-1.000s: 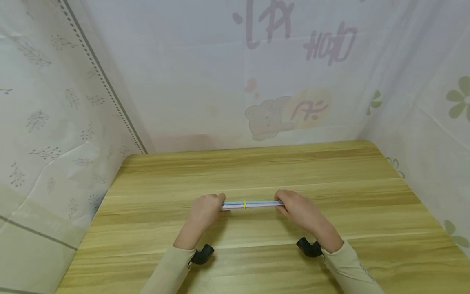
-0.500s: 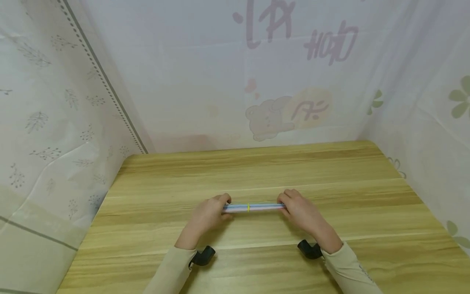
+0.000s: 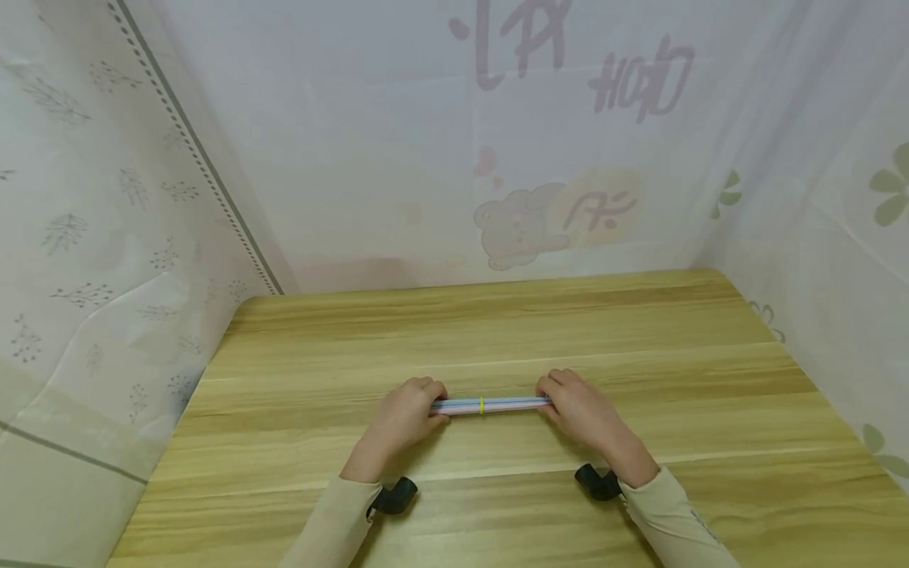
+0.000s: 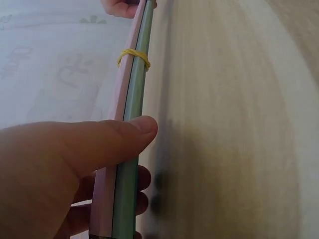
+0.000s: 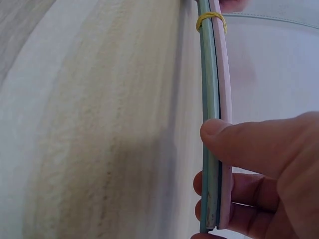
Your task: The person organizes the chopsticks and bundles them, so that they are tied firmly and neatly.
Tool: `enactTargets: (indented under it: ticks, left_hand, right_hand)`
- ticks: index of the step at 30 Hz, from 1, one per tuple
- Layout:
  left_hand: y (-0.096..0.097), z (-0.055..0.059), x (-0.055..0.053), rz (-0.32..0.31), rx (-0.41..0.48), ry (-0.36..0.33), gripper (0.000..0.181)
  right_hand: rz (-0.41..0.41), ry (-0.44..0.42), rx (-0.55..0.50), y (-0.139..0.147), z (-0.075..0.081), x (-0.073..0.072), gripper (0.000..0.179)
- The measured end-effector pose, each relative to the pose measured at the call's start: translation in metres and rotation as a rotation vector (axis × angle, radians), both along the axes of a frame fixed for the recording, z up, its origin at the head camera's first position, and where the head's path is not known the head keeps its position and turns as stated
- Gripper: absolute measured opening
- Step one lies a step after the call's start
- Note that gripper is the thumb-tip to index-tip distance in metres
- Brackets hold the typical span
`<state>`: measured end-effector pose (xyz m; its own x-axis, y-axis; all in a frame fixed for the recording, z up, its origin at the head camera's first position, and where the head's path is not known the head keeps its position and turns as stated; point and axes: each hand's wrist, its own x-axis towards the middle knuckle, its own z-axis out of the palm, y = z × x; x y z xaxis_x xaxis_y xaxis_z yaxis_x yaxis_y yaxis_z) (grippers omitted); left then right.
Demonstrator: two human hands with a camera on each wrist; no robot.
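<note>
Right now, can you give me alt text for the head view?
Two hands hold a bundle of pastel sticks level just above a wooden table, left hand and right hand gripping opposite ends. A yellow rubber band wraps its middle.

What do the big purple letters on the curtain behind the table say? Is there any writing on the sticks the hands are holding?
"HOD" or close to it: purple letters on the back curtain, seen faint, so not sure.
Purple strokes above them: too faint to read.
Orange marks beside the bear picture: unreadable.
Sticks with the yellow rubber band: no writing shows.
</note>
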<state>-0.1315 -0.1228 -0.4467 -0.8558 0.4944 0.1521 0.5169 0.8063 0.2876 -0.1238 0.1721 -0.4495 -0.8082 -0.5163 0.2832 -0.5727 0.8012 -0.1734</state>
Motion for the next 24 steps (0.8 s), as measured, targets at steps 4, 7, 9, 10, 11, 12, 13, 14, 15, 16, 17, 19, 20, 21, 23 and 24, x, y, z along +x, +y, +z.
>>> enactTargets:
  ticks: [4, 7, 9, 10, 11, 12, 13, 14, 15, 16, 17, 19, 20, 21, 23, 24]
  left_hand:
    - [0.0004, -0.0007, 0.0007, 0.001, -0.029, 0.022, 0.023]
    - [0.0008, 0.0002, 0.0015, -0.001, -0.03, 0.032, 0.023]
    - [0.0009, 0.0005, 0.0022, 0.002, -0.031, 0.029, 0.023]
    - [0.0009, 0.0006, 0.0025, 0.004, -0.032, 0.025, 0.023]
    - [0.0009, 0.0008, 0.0028, 0.006, -0.033, 0.022, 0.023]
    - [0.0009, 0.0007, 0.003, 0.009, -0.035, 0.016, 0.023]
    - [0.0008, 0.0008, 0.0033, 0.011, -0.037, 0.013, 0.023]
    - [0.0009, 0.0009, 0.0032, 0.012, -0.035, 0.012, 0.023]
    - [0.0009, 0.001, 0.0032, 0.012, -0.035, 0.013, 0.023]
    - [0.0009, 0.0012, 0.0032, 0.012, -0.032, 0.014, 0.023]
    - [0.0009, 0.0012, 0.0032, 0.011, -0.029, 0.015, 0.023]
    - [0.0007, 0.0015, 0.0035, 0.008, -0.02, 0.016, 0.023]
    - [0.0006, 0.0015, 0.0036, 0.006, -0.015, 0.016, 0.024]
    - [0.0004, 0.0014, 0.0037, 0.006, -0.012, 0.014, 0.024]
    - [0.0002, 0.0008, 0.0038, 0.004, -0.009, 0.006, 0.025]
    - [-0.0001, 0.0005, 0.004, 0.004, -0.006, 0.0, 0.027]
  right_hand:
    - [-0.007, -0.021, 0.002, -0.0001, -0.0023, 0.0, 0.017]
    - [-0.005, -0.029, 0.004, -0.0002, -0.0039, 0.0001, 0.016]
    - [-0.003, -0.036, 0.006, -0.0001, -0.0053, 0.0002, 0.016]
    - [-0.003, -0.039, 0.006, -0.0002, -0.0058, 0.0003, 0.016]
    - [-0.001, -0.041, 0.006, -0.0001, -0.0066, 0.0003, 0.015]
    - [0.0, -0.044, 0.005, -0.0001, -0.0071, 0.0003, 0.015]
    - [0.001, -0.046, 0.004, -0.0001, -0.0076, 0.0002, 0.015]
    - [0.004, -0.045, 0.003, 0.0001, -0.0079, -0.0001, 0.015]
    - [0.005, -0.043, 0.004, 0.0001, -0.0081, -0.0004, 0.015]
    - [0.009, -0.041, 0.002, 0.0002, -0.0082, -0.0007, 0.015]
    - [0.013, -0.037, 0.0, 0.0001, -0.0083, -0.001, 0.015]
    - [0.015, -0.036, 0.004, 0.0002, -0.008, -0.0014, 0.015]
    - [0.016, -0.039, 0.007, 0.0001, -0.0078, -0.0016, 0.015]
    - [0.014, -0.043, 0.011, -0.0001, -0.0076, -0.0017, 0.015]
    - [0.013, -0.053, 0.017, 0.0, -0.0073, -0.0016, 0.015]
    - [0.012, -0.063, 0.02, 0.0003, -0.0072, -0.0013, 0.015]
